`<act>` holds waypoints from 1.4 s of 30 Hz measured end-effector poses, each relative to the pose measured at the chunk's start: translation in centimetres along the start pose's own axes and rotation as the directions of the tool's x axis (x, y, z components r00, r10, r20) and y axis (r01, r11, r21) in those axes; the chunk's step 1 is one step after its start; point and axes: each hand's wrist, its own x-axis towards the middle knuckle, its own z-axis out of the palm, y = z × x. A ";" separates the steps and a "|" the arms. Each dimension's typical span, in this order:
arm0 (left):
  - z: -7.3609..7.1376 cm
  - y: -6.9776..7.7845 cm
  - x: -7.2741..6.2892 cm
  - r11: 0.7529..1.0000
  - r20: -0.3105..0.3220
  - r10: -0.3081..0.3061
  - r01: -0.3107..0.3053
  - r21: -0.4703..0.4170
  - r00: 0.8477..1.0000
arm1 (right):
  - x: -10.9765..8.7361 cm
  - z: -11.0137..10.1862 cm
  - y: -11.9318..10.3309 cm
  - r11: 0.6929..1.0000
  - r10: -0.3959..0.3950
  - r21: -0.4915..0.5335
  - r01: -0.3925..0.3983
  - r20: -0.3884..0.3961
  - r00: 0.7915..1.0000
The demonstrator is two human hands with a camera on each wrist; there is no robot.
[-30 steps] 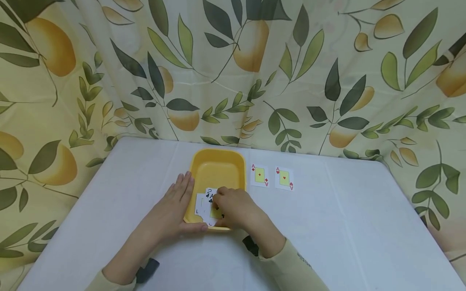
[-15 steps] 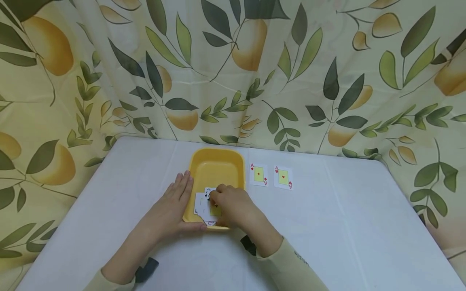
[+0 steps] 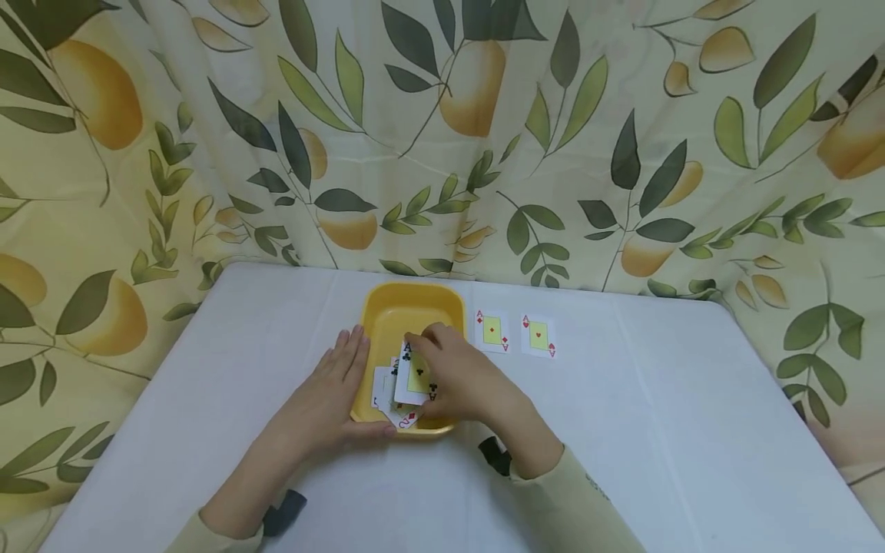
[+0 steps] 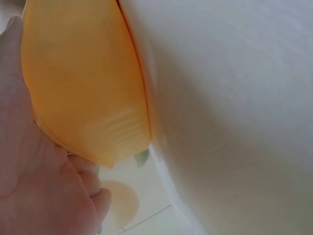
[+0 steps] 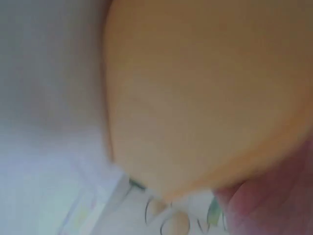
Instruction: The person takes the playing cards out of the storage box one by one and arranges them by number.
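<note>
My right hand [image 3: 463,376] pinches an ace of clubs [image 3: 412,384] between thumb and fingers, over the yellow tray [image 3: 408,319]. Beneath that card, at the tray's near left, lies a small pile of playing cards [image 3: 379,384], partly covered; a two of diamonds [image 3: 408,420] shows among them. With straight fingers along the left rim and the thumb along the front rim, my left hand [image 3: 325,407] rests on the tray. The left wrist view shows the tray's outer wall [image 4: 83,83] beside the palm [image 4: 39,186]. The right wrist view is blurred and hides the cards.
Right of the tray, an ace of diamonds [image 3: 492,332] and an ace of hearts [image 3: 538,336] lie face up, side by side. A white cloth [image 3: 622,430] covers the table. Behind its far edge hangs a fruit-patterned curtain [image 3: 429,177].
The right hand has lifted the ace of clubs off the pile, moving it up and slightly right, which uncovers the two of diamonds. The left hand stays on the tray.
</note>
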 end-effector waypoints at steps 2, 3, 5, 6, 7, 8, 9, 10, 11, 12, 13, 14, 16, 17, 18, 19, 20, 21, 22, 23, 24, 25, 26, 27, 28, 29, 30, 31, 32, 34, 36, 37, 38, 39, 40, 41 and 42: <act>0.1 0.1 0.0 1.000 0.003 -0.005 0.005 0.004 1.000 | -0.5 -1.0 0.8 1.000 0.013 0.018 -0.013 -0.009 1.000; 0.2 0.1 0.0 1.000 0.002 -0.007 0.007 0.003 1.000 | -0.8 -1.6 1.2 0.999 0.023 0.033 -0.023 -0.016 1.000; 0.3 0.2 0.0 1.000 -0.002 -0.005 0.005 0.001 1.000 | -1.4 -2.6 2.1 0.998 0.048 0.048 -0.046 -0.037 0.998; 0.3 0.2 0.0 1.000 -0.006 -0.001 0.001 0.002 1.000 | -1.7 -3.1 2.5 0.998 0.055 0.045 -0.052 -0.052 0.997; 0.4 0.2 0.0 1.000 -0.009 0.001 -0.001 0.002 1.000 | -1.9 -3.6 2.9 0.998 0.062 0.038 -0.059 -0.067 0.996; 0.3 0.2 0.0 1.000 -0.008 -0.004 0.004 0.000 1.000 | -2.0 -3.9 3.2 0.998 0.061 0.036 -0.058 -0.079 0.995; 0.3 0.2 0.0 1.000 -0.008 -0.008 0.008 0.001 1.000 | -2.1 -4.2 3.4 0.998 0.057 0.036 -0.054 -0.084 0.995; 0.3 0.2 0.0 1.000 -0.008 -0.014 0.015 0.004 1.000 | -2.0 -4.5 3.5 0.999 0.048 0.029 -0.046 -0.082 0.995; 0.2 0.2 -0.1 1.000 -0.007 -0.020 0.020 0.005 1.000 | -1.8 -4.6 3.5 0.999 0.034 0.020 -0.033 -0.072 0.997; 0.1 0.1 -0.1 1.000 -0.005 -0.025 0.025 0.004 1.000 | -1.6 -4.6 3.5 1.000 0.023 0.008 -0.023 -0.054 0.998; 0.0 0.1 -0.1 1.000 -0.003 -0.029 0.029 -0.001 1.000 | -1.3 -4.6 3.3 1.000 0.020 0.003 -0.020 -0.028 0.999; 0.0 0.1 -0.1 1.000 -0.003 -0.030 0.030 -0.003 1.000 | -1.0 -4.5 3.1 1.000 0.021 -0.005 -0.021 0.003 1.000; 0.1 0.1 0.1 1.000 -0.002 -0.023 0.023 -0.002 1.000 | -0.6 -4.1 2.8 0.999 0.026 -0.038 -0.024 0.054 0.998; 0.1 0.2 0.1 1.000 0.002 -0.020 0.020 -0.002 1.000 | -0.5 -3.9 2.7 0.998 0.034 -0.053 -0.030 0.073 0.997; 0.1 0.2 0.2 1.000 0.005 -0.018 0.018 0.001 1.000 | -0.5 -3.6 2.6 0.997 0.048 -0.070 -0.042 0.087 0.995; 0.1 0.3 0.3 1.000 0.006 -0.017 0.016 0.006 1.000 | -0.5 -3.4 2.6 0.996 0.054 -0.080 -0.047 0.093 0.994; 0.1 0.3 0.4 1.000 0.009 -0.019 0.019 0.013 1.000 | -0.5 -3.2 2.6 0.994 0.061 -0.092 -0.052 0.095 0.994; 0.1 0.3 0.5 1.000 0.015 -0.024 0.024 0.018 1.000 | -0.4 -3.1 2.5 0.994 0.062 -0.098 -0.052 0.095 0.994; 0.0 0.3 0.5 0.999 0.018 -0.027 0.026 0.020 0.999 | -0.4 -2.9 2.4 0.993 0.068 -0.108 -0.058 0.098 0.993; -0.1 0.4 0.5 0.999 0.021 -0.029 0.029 0.020 0.999 | -0.3 -2.8 2.3 0.991 0.070 -0.120 -0.058 0.100 0.992; -0.1 0.3 0.5 0.999 0.022 -0.031 0.030 0.020 0.999 | -0.2 -2.6 2.1 0.989 0.069 -0.137 -0.054 0.102 0.992; -0.1 0.3 0.5 0.999 0.025 -0.032 0.031 0.020 0.999 | -0.1 -2.4 1.9 0.987 0.064 -0.155 -0.048 0.104 0.992; -0.1 0.3 0.5 0.999 0.022 -0.030 0.029 0.016 0.999 | 0.1 -2.2 1.6 0.984 0.065 -0.171 -0.046 0.111 0.992; -0.1 0.3 0.4 1.000 0.022 -0.028 0.028 0.014 0.999 | 0.3 -1.9 1.2 0.981 0.058 -0.189 -0.035 0.118 0.991; -0.1 0.3 0.4 1.000 0.022 -0.026 0.025 0.016 0.999 | 0.6 -1.6 0.8 0.979 0.055 -0.201 -0.027 0.132 0.990; -0.1 0.2 0.3 1.000 0.020 -0.024 0.023 0.017 1.000 | 0.8 -1.2 0.4 0.977 0.051 -0.211 -0.018 0.154 0.987; -0.1 0.2 0.3 1.000 0.018 -0.021 0.020 0.019 1.000 | 1.1 -0.8 0.0 0.976 0.044 -0.217 -0.005 0.177 0.983; -0.1 0.1 0.2 1.000 0.015 -0.017 0.016 0.018 1.000 | 1.3 -0.4 -0.4 0.974 0.035 -0.224 0.010 0.199 0.979; -0.1 0.1 0.2 1.000 0.008 -0.012 0.012 0.018 1.000 | 1.6 0.1 -0.7 0.972 0.025 -0.234 0.027 0.217 0.976; -0.1 0.1 0.1 1.000 0.004 -0.008 0.008 0.020 1.000 | 1.9 0.9 -1.3 0.964 0.014 -0.261 0.050 0.241 0.970; -0.1 0.0 0.1 1.000 -0.001 -0.005 0.005 0.018 1.000 | 2.2 1.4 -1.6 0.951 0.004 -0.301 0.070 0.239 0.971; 0.0 0.1 0.1 1.000 -0.002 -0.004 0.004 0.017 1.000 | 2.3 1.6 -1.7 0.945 0.005 -0.320 0.072 0.233 0.972; 0.0 0.1 0.1 1.000 -0.007 -0.001 0.001 0.015 1.000 | 2.4 1.7 -1.8 0.940 0.008 -0.334 0.071 0.228 0.974; 0.0 0.1 0.1 1.000 -0.011 0.004 -0.004 0.012 1.000 | 2.4 1.7 -1.8 0.939 0.011 -0.338 0.067 0.224 0.974; 0.0 0.1 0.1 1.000 -0.012 0.007 -0.007 0.012 1.000 | 2.4 1.8 -1.8 0.938 0.013 -0.339 0.065 0.223 0.975; 0.0 0.1 0.1 1.000 -0.014 0.010 -0.009 0.012 1.000 | 2.4 1.8 -1.8 0.937 0.012 -0.342 0.067 0.223 0.975; 0.0 0.1 0.0 1.000 -0.013 0.012 -0.012 0.012 1.000 | 2.4 1.9 -1.8 0.938 0.009 -0.340 0.069 0.222 0.975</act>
